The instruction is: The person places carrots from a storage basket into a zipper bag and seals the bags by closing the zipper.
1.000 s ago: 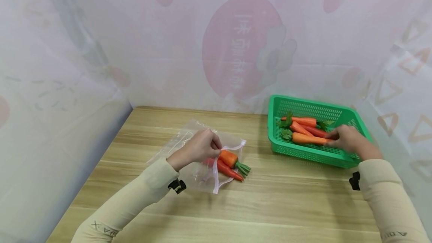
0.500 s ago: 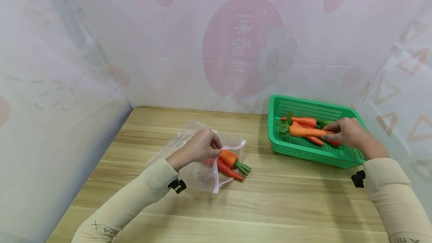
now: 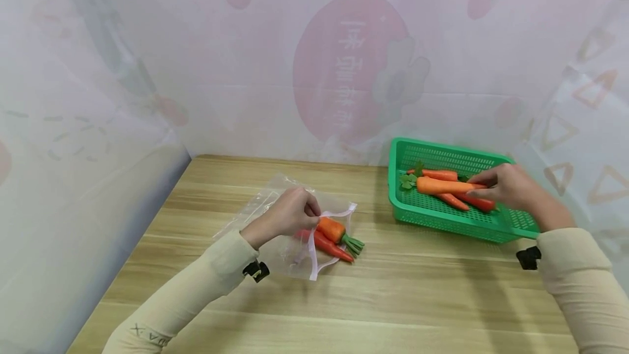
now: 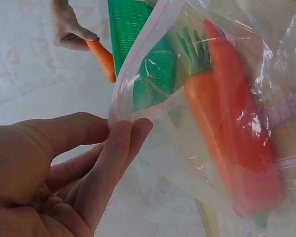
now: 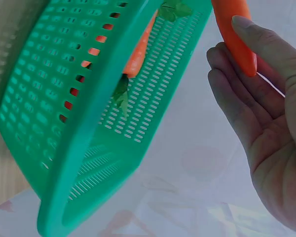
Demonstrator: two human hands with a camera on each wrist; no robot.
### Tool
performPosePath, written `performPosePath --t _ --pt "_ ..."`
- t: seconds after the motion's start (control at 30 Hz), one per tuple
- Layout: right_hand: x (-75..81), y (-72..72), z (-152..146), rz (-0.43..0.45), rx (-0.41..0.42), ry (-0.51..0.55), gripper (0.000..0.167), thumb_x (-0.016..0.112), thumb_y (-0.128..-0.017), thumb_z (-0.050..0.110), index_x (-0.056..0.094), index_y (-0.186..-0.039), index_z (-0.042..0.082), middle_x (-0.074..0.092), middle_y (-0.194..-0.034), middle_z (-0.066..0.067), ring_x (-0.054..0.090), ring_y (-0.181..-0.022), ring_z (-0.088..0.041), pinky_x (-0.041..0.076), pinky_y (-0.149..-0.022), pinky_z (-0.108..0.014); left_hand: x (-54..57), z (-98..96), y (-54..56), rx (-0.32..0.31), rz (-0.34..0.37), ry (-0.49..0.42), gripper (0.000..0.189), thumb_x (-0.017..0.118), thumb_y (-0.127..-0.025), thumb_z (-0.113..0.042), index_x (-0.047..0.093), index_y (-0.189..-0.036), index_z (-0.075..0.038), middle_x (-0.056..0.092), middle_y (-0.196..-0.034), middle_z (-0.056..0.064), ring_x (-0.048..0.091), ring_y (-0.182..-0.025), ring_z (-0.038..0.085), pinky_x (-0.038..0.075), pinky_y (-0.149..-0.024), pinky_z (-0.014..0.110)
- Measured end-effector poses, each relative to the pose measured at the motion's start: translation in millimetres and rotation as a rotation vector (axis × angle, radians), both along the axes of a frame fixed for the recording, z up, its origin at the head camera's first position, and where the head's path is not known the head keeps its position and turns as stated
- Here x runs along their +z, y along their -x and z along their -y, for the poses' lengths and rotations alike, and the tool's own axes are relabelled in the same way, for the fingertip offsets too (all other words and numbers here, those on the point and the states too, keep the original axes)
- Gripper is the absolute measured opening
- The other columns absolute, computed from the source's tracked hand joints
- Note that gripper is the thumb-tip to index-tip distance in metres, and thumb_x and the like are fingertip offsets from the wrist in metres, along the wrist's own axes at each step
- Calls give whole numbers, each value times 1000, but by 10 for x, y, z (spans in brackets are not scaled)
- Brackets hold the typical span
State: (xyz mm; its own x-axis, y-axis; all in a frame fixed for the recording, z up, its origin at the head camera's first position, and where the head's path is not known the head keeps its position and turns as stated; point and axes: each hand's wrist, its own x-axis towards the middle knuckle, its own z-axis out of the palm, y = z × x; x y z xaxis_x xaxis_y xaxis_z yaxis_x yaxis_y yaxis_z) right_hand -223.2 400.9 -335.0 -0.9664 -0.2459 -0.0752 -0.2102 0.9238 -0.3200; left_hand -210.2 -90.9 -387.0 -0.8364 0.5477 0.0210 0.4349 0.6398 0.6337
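With thumb and fingertips my left hand (image 3: 287, 217) pinches the rim of a clear zip bag (image 4: 123, 98), its mouth spread toward the right. Inside the bag lie an orange carrot (image 4: 207, 108) and a red chili pepper (image 4: 241, 123); the carrot's green stalks and the pepper's tip poke past the mouth in the head view. My right hand (image 3: 516, 190) holds another carrot (image 3: 442, 186) by its narrow end, raised over the green basket (image 3: 432, 221). That carrot's thick end points left, beside green leaves (image 3: 408, 181).
More vegetables lie in the basket: a carrot (image 3: 444, 174) along the back, and a red chili pepper (image 3: 479, 202) beneath the lifted carrot. Wooden tabletop (image 3: 383, 288) stretches between bag and basket. A printed pale curtain (image 3: 245, 97) encloses the back and sides.
My right hand has picked up the carrot from the basket, lifting it off the others and shifting it slightly back and left. My left hand and the bag stay put.
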Motion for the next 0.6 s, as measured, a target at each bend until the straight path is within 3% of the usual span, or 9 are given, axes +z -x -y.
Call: performPosePath --t 0.23,0.3,0.33,0.4,0.47,0.5,0.57,0.6 --pt "140 -59 32 -48 28 -30 33 82 -93 30 81 -117 7 81 -107 -12 68 -83 -12 54 -66 -30 0 -3 -7 1 1 -2 5 77 -87 -4 82 -87 -5 78 -83 3 69 -73 7 58 -68 21" --pt "173 -67 38 -54 35 -26 33 83 -93 31 81 -117 8 81 -106 -12 68 -81 -11 60 -86 -42 1 -2 -12 0 5 -3 5 77 -87 -4 82 -88 -5 79 -84 3 69 -74 7 58 -69 21" --pt "189 -72 40 -51 39 -18 34 83 -92 31 81 -117 8 81 -106 -12 68 -79 -10 57 -99 -50 0 -4 -12 0 4 -4 5 77 -87 -4 82 -88 -5 79 -83 3 69 -74 7 58 -69 21" --pt "219 -86 56 -44 43 3 36 83 -92 31 80 -118 7 81 -103 -11 67 -76 -10 38 -120 -64 -1 -8 -12 -1 4 -8 5 77 -87 -4 82 -88 -5 79 -83 3 69 -74 7 58 -68 21" --pt "248 -102 73 -36 38 21 36 83 -92 32 80 -118 7 82 -100 -10 65 -72 -10 15 -126 -72 -3 -9 -12 -2 2 -13 5 77 -87 -3 82 -87 -5 79 -83 3 69 -73 7 58 -68 21" --pt "263 -115 89 -36 38 26 36 83 -92 32 80 -118 8 82 -100 -10 64 -71 -10 15 -126 -72 -3 -10 -11 -3 2 -15 5 77 -87 -3 82 -87 -5 79 -83 3 69 -73 7 58 -68 21" --pt "288 -143 126 -56 44 7 34 83 -92 34 81 -117 12 82 -100 -6 62 -70 -8 37 -122 -62 -4 -12 -11 -5 1 -17 5 77 -87 -3 82 -86 -5 79 -83 3 69 -73 7 58 -67 20" --pt "299 -154 144 -60 48 3 33 83 -91 34 82 -116 14 82 -99 -5 58 -67 -7 41 -117 -61 -4 -11 -11 -6 1 -17 5 77 -87 -3 82 -86 -5 79 -83 3 69 -73 7 58 -67 20"
